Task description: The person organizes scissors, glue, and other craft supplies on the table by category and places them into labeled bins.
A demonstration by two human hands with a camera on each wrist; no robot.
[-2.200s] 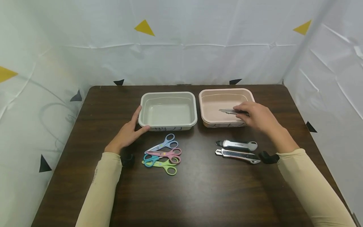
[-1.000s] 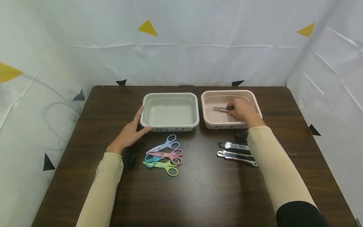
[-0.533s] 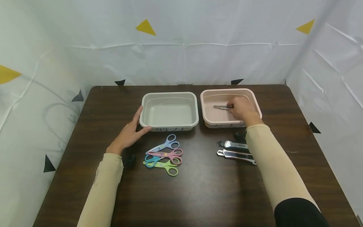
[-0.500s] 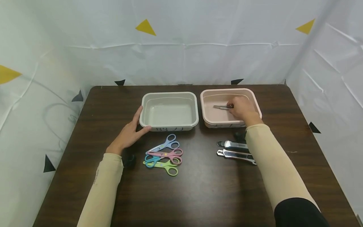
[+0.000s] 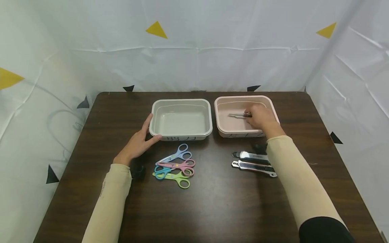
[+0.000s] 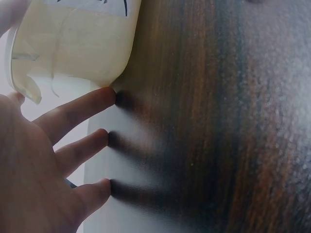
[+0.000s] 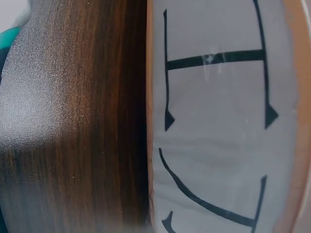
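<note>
In the head view my right hand (image 5: 259, 117) is inside the pink tray (image 5: 223, 130), its fingers gripping the rear end of a slim silver utility knife (image 5: 237, 115) low over the tray floor. The fingertips are partly hidden. My left hand (image 5: 136, 143) lies with fingers spread against the near left corner of the pale green tray (image 5: 184, 136); in the left wrist view, several fingertips of that hand (image 6: 53, 141) rest on the table beside the tray wall (image 6: 92, 43). The right wrist view shows the pink tray's labelled wall (image 7: 218, 97), not the hand.
Two larger utility knives, one silver-backed (image 5: 250, 156) and one with a dark strip (image 5: 253, 167), lie before the pink tray, partly under the right forearm. Blue (image 5: 175, 155), pink (image 5: 179, 164), teal (image 5: 161, 172) and green scissors (image 5: 174, 176) overlap before the green tray.
My right hand has carried the slim utility knife from above the pink tray's near right side down into it, then stayed nearly still. My left hand has kept its place.
</note>
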